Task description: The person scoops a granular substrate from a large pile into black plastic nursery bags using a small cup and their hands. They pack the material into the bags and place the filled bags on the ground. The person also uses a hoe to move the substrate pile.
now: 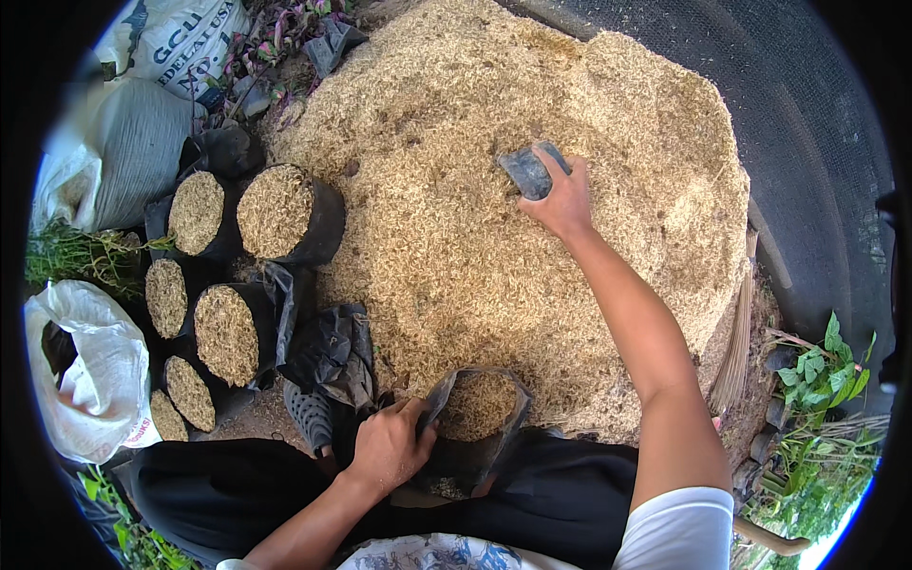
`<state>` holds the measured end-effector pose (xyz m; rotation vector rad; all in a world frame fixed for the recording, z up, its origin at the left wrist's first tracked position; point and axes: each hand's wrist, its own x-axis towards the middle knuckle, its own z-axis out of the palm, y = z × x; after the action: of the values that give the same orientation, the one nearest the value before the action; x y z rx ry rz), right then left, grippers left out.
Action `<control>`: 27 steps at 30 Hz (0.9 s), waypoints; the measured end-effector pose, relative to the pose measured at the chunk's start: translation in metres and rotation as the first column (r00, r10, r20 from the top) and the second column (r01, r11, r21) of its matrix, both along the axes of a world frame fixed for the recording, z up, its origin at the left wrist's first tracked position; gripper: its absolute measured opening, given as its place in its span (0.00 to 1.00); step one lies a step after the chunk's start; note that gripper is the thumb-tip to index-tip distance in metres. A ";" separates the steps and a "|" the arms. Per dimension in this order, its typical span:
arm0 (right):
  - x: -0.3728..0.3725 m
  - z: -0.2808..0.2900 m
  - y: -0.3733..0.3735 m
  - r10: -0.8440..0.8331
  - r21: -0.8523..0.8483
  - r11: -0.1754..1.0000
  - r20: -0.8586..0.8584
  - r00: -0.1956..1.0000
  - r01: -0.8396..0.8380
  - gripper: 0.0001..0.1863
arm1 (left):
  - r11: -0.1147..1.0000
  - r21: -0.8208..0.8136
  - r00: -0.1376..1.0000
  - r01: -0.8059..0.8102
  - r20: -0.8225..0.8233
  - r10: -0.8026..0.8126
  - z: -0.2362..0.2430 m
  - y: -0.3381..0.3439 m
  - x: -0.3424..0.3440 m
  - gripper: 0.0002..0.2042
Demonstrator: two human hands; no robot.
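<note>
My left hand pinches the rim of a black plastic grow bag, which stands between my knees with its mouth held wide. Pale husk mix shows inside the bag. With my arm stretched forward, my right hand grips a small grey scoop-like container. The container is tilted on its side, touching the surface of a broad heap of husk mix. Whether it holds any mix, I cannot tell.
Several filled black grow bags stand to the left, beside crumpled black bags. White sacks lie farther left. Dark netting borders the heap at the right. A bundle of thin sticks and green plants are at the right edge.
</note>
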<state>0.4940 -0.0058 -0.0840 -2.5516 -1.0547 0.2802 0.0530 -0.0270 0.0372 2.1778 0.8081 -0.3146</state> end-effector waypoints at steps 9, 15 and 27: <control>0.008 0.026 -0.003 -0.104 0.183 0.980 0.129 0.986 0.080 0.52 | 1.000 0.001 1.000 -0.014 -0.005 0.014 0.003 -0.005 0.003 0.14; -0.017 0.028 -0.024 -0.174 -0.055 0.982 0.091 0.980 0.180 0.56 | 1.000 0.017 1.000 0.005 -0.011 -0.005 0.007 -0.004 0.000 0.14; -0.041 0.056 -0.027 -0.390 0.281 0.864 -0.154 0.908 0.418 0.55 | 0.999 -0.018 1.000 -0.030 0.001 0.030 0.008 -0.001 -0.004 0.15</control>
<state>0.4532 -0.0330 -0.0278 -2.3704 -0.4600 0.1054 0.0492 -0.0279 0.0451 2.1471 0.8331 -0.3044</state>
